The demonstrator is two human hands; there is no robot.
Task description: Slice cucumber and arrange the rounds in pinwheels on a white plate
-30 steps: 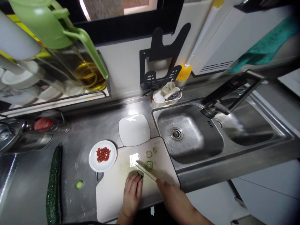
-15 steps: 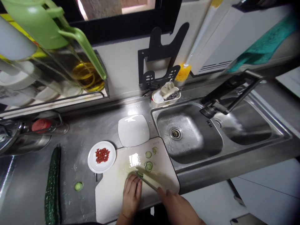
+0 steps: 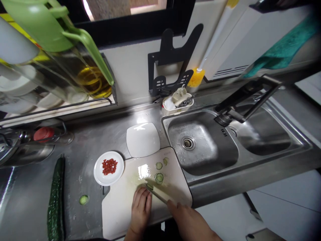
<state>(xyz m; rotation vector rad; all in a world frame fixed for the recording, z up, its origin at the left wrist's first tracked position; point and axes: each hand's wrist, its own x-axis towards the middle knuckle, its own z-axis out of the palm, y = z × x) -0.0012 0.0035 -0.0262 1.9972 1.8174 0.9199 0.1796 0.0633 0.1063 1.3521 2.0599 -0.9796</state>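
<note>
Knife [image 3: 157, 195] has swung lower; round plate [image 3: 98, 173] holds red pieces [image 3: 109, 166].

Cucumber slices [image 3: 159, 178] on a cutting board [image 3: 117, 214]; plate [image 3: 142, 140] behind it; second plate [image 3: 97, 171], holding chopped pieces [image 3: 109, 166], at the board's rear left corner; whole cucumber [image 3: 56, 204] far left; sink [image 3: 204, 144] right

The counter [image 3: 77, 174] is made of metal. On its left side lies a long cucumber [image 3: 55, 204], and to the right, one thin slice [image 3: 83, 199]. Then comes a pale cutting board [image 3: 116, 212]. At its far edge are a round plate [image 3: 98, 167] and a square plate [image 3: 142, 142], both white.
</note>
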